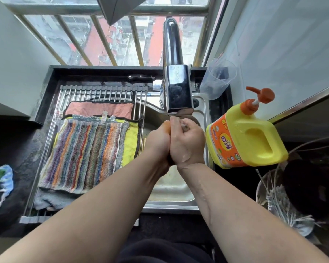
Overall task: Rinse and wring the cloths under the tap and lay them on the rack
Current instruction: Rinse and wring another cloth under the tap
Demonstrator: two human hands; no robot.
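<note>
Four cloths, by my count, already lie on the rack (46, 149) well to the left of your fingers: a pink cloth (99, 109) at the far end, a striped cloth (84, 154) spread over a yellow cloth (130, 143), and a grey cloth (49, 200) poking out under the near edge; that part of the job looks done. Further left, a blue and green rag (0, 177) sits on the dark counter (23, 141); I cannot tell whether it belongs to the wash; a knife (140, 77) lies beyond the rack.

Your left hand (157, 141) and right hand (187, 143) are pressed knuckle to knuckle, fingers curled tight round an orange cloth (166, 126), of which only a sliver shows above the left fist; it hangs over the sink (169, 186), just below the tap (179, 92), so I judge you are mid-wring; whether water runs I cannot say. What is left: finish squeezing, then lay it on the rack, where the bare bars beyond the pink cloth look like the only free spot.

Right of your fingers, a yellow soap bottle (251, 137) stands just beside your right hand and could be knocked; a clear cup (217, 80) stands beyond it; a bowl (260, 188) of sticks sits nearer you.
</note>
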